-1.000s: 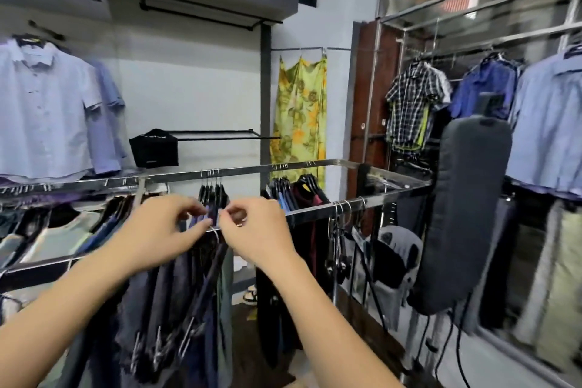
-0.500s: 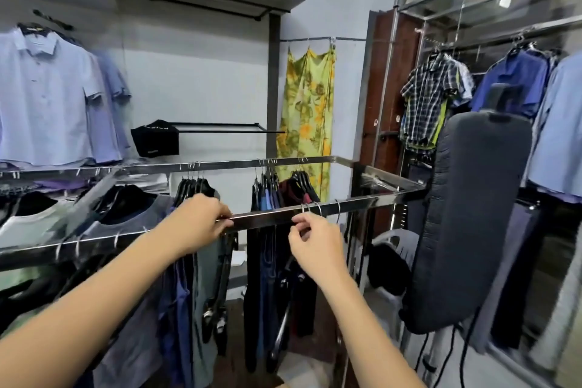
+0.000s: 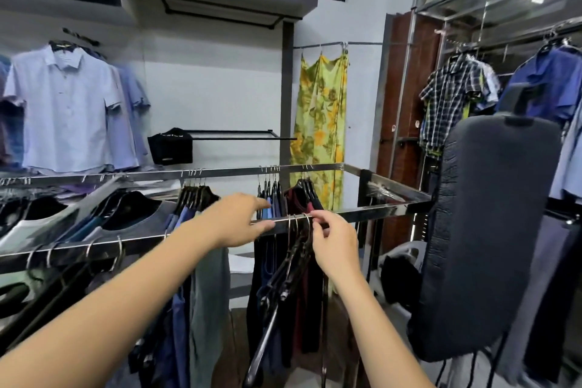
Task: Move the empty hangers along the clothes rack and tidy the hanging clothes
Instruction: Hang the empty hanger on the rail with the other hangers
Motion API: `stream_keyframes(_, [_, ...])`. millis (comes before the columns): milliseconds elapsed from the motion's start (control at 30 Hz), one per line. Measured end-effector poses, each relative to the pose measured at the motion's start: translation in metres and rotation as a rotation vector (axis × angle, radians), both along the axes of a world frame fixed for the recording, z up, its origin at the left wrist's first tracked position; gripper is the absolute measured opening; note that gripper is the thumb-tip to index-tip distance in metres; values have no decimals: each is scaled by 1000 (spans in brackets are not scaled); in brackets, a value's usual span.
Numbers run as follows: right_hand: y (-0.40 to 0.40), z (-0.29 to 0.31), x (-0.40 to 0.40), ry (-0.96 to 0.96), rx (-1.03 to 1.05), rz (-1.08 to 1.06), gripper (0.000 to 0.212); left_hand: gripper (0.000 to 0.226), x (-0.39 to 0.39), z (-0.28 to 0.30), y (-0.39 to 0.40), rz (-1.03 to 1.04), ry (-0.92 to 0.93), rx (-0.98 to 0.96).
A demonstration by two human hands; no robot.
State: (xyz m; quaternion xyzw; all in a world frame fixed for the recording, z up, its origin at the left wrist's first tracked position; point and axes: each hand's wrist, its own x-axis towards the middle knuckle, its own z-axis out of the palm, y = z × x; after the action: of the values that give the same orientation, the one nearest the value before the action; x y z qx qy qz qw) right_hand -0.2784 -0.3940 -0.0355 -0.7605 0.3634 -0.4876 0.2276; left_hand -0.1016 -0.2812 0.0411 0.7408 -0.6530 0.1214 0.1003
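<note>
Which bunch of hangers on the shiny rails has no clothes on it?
The black bunch by the right hand, on the near rail. Its clips hang bare; the other bunches carry clothes.

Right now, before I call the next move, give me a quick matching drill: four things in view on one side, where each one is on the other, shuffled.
Things:
1. left hand
2. right hand
3. yellow floral dress
4. black empty hangers

Places:
A. hanging on the thin rail against the back wall
B. fingers at the metal hooks on the near rail
C. dangling below the near rail, under the right hand
D. resting on top of the near rail, left of the hooks

Pairs: 1-D, 2-B, 3-A, 4-C
</note>
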Motion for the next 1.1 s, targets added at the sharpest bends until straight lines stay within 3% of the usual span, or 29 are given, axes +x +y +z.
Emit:
stream_keyframes(133, [-12,-1,-5,-4,9,16,28,57,-27,-14,-37,-55,92,-22])
stream_keyframes(367, [-24,-3,-6,20,52,92,28,33,-19,-19,-48,-13,94,-84])
stream_keyframes(800, [-20,-12,22,41,4,82,31,32,49,7,11,270,-54,196])
stream_keyframes(1100, [6,-7,52,42,-14,202,29,36,64,13,36,355,-63,233])
